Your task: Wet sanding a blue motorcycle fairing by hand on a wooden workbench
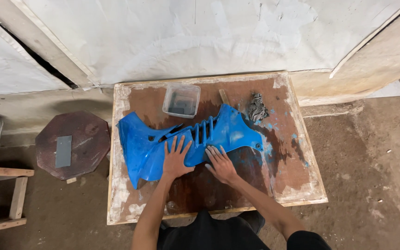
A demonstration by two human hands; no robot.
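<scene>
So we've got our left hand (176, 159) spread flat on the blue fairing panel (186, 139), pinning it, while our right hand (220, 164) presses open-fingered at its lower edge, gripping nothing.

both hands (176, 159) (220, 164) press flat on a blue plastic panel (153, 143) on a table (297, 180).

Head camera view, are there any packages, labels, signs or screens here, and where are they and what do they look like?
No labels, signs or screens show.
Clear plastic container: rectangular, open-topped, at the far edge of the wooden board, beyond the blue plastic panel.
Both hands, left hand and right hand, press flat on that panel.
</scene>
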